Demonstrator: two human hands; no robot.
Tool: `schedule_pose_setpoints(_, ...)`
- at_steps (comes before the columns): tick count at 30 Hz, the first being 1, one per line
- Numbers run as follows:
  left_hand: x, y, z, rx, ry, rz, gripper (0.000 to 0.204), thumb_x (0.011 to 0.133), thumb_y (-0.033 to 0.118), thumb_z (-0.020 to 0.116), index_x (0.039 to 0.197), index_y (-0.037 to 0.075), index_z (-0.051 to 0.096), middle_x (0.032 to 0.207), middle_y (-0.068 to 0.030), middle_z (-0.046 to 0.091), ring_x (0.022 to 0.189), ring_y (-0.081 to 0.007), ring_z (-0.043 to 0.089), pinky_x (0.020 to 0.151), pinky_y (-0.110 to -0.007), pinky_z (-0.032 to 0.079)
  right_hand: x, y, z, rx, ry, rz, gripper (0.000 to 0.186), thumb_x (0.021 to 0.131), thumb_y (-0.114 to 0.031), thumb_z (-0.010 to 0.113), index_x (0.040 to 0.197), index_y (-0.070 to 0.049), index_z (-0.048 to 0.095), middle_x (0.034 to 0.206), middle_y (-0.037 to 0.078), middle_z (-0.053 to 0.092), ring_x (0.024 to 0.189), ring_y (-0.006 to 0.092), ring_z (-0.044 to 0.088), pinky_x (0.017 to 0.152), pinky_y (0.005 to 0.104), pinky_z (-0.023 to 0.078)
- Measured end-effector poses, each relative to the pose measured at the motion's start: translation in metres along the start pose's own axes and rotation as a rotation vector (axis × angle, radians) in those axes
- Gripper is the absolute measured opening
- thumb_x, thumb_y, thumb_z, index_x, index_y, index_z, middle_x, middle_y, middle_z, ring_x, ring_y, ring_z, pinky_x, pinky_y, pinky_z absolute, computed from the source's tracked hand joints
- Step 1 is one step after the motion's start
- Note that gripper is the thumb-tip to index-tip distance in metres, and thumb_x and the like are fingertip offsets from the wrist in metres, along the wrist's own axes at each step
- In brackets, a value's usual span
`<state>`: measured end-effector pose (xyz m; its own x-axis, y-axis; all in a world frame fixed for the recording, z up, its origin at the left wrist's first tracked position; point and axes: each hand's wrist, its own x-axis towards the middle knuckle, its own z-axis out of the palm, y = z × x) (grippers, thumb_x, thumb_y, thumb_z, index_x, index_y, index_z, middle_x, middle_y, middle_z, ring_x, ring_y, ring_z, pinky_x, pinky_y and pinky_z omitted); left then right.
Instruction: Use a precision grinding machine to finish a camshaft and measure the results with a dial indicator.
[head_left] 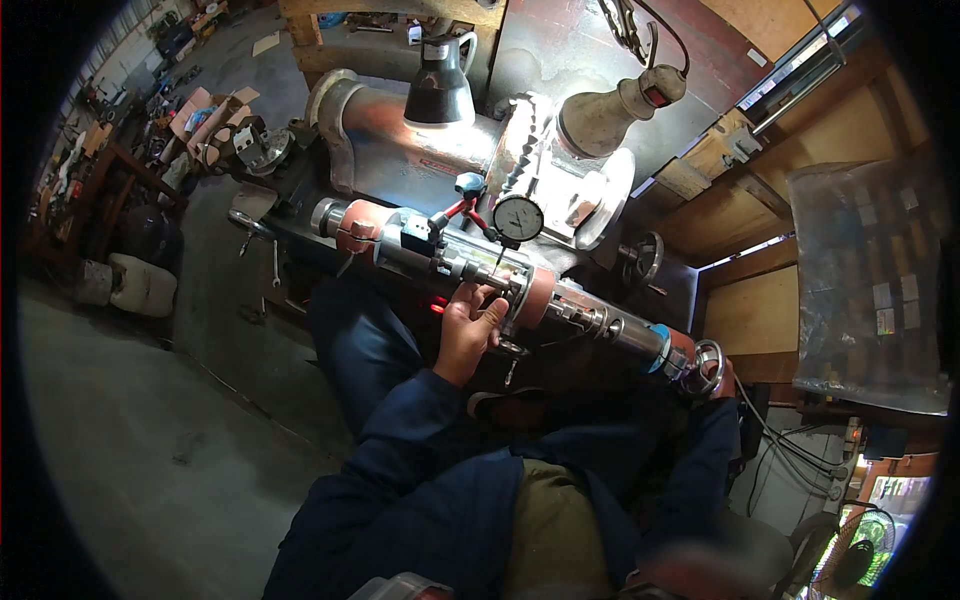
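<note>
My left hand (466,332) reaches up to the middle of a cylindrical bench machine, with thumb and fingers closed round a thin metal shaft (488,281). A round dial gauge (518,218) stands just above those fingers, its stem pointing down toward the shaft. Red and black jointed arms of a gauge holder (462,212) sit beside the gauge. At the machine's right end my right hand (724,384) is wrapped on the rim of a metal handwheel (709,366), its fingers partly hidden. The machine's orange-red collar (538,298) lies right of my left hand.
Two lamps, one black (441,85) and one beige (605,112), hang over the machine. Behind it lies a large metal cylinder (410,140). A second handwheel (641,258) is at the back right. On the left, a wrench (276,262) lies near a cluttered floor; cables (785,440) run at right.
</note>
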<state>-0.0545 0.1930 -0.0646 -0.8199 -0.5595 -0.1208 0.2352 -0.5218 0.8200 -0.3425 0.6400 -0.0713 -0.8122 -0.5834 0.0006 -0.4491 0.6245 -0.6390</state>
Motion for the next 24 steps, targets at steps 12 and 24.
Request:
schedule_pose_setpoints(12, 0.003, -0.002, -0.001, 0.022, -0.043, 0.044, 0.051, 0.093, 0.016, 0.066, 0.137, 0.006, 0.044, 0.131, -0.0134, 0.058, 0.058, -0.001, 0.049, 0.047, -0.016, 0.041, -0.02, -0.049, -0.024, -0.057, -0.189, 0.11, 0.025, 0.098, -0.023, 0.053, 0.107, -0.001, 0.059, 0.093, 0.004, 0.063, 0.084, 0.0135, 0.058, 0.079, 0.0294, 0.048)
schedule_pose_setpoints(24, 0.01, -0.011, -0.005, -0.039, -0.071, 0.017, 0.058, 0.092, 0.021, 0.067, 0.139, 0.003, 0.038, 0.136, -0.0116, 0.056, 0.061, -0.0018, 0.052, 0.048, -0.018, 0.039, 0.073, -0.294, 0.064, 0.251, -0.047, -0.379, 0.005, 0.09, -0.005, 0.06, 0.09, -0.001, 0.063, 0.084, 0.009, 0.065, 0.083, 0.0177, 0.064, 0.073, 0.0301, 0.049)
